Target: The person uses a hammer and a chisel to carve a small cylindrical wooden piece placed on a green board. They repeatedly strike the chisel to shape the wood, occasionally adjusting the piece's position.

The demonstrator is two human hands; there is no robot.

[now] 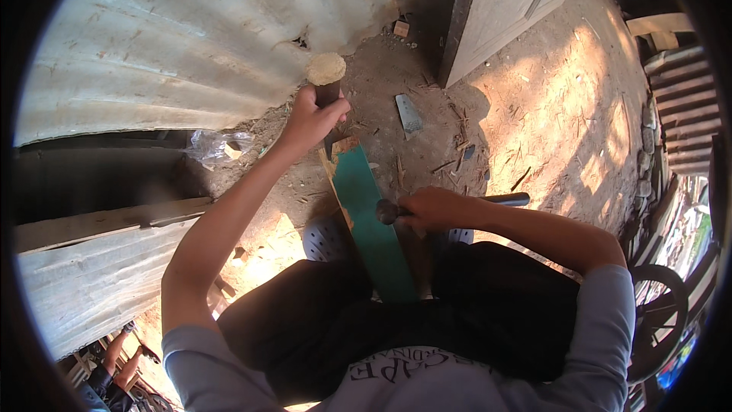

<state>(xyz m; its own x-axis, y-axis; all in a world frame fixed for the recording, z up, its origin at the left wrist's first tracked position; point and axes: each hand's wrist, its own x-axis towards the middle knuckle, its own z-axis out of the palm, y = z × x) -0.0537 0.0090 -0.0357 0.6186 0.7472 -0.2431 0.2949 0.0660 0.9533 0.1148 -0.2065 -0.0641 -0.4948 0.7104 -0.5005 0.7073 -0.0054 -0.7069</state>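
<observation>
My left hand is closed around the handle of a chisel, whose pale, battered butt end points up. Its dark blade reaches down to the far end of a green-painted board, where bare wood shows. The board runs from between my legs away from me. My right hand grips a hammer; its round head hangs over the board's right edge and its handle sticks out to the right beneath my forearm. The hammer and chisel are apart.
A corrugated metal sheet stands at the left, with clear plastic by its foot. A door stands far ahead. Wood chips and a grey flat piece lie on the dirt floor. A wheel is at right; another person's arm shows lower left.
</observation>
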